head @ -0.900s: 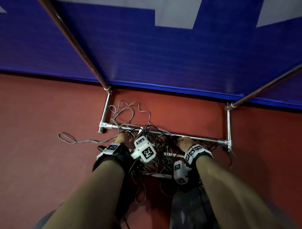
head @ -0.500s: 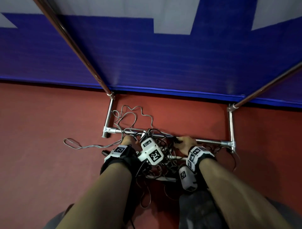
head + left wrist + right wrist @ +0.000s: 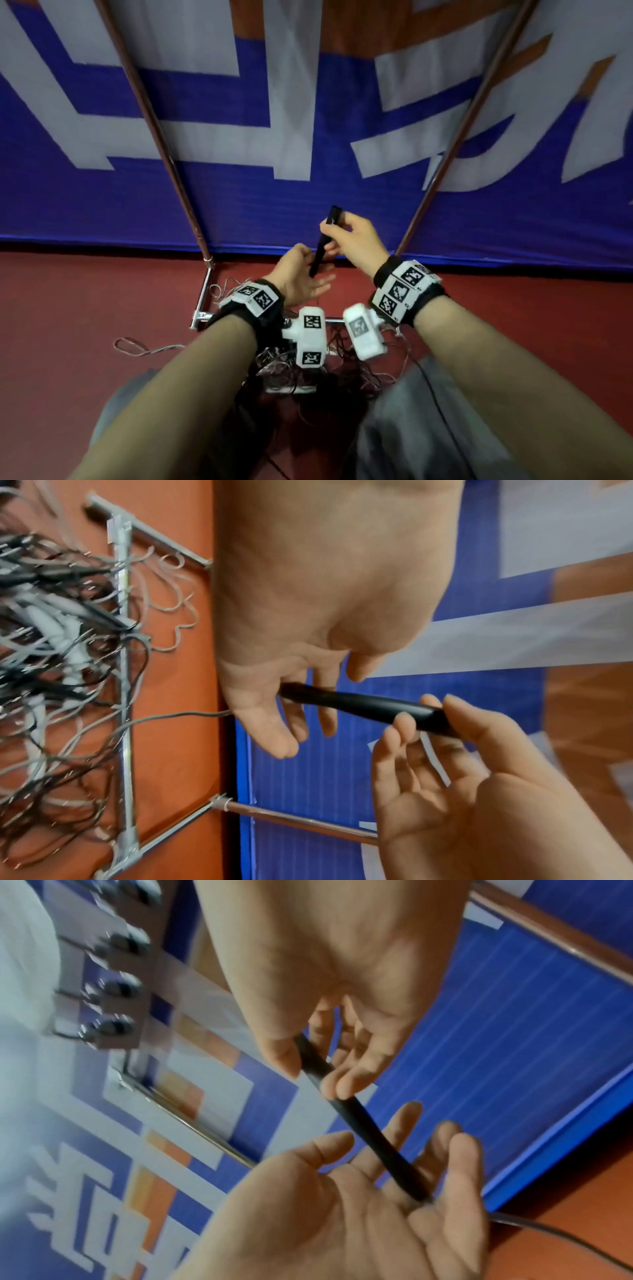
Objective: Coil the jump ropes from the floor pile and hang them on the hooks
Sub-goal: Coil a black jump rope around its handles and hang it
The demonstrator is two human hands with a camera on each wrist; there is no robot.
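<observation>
R hand [image 3: 356, 245] pinches black handle [image 3: 323, 241] near top, thumb + fingertips; L hand [image 3: 301, 277] flat, wide, fingers straight under lower end; grey cord [image 3: 555, 1234] trails down to rope pile [image 3: 308, 373] on floor by chrome rack base [image 3: 202, 301]; hooks [image 3: 113, 982] up on rack; risk: cord snags in tangle, drags whole pile; handle slim, smooth, matte; cord thin, kinky.

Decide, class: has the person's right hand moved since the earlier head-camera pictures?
Yes. The right hand, pinching a black rope handle, has risen from the rack's floor bar and now sits against the blue banner above it.
</observation>
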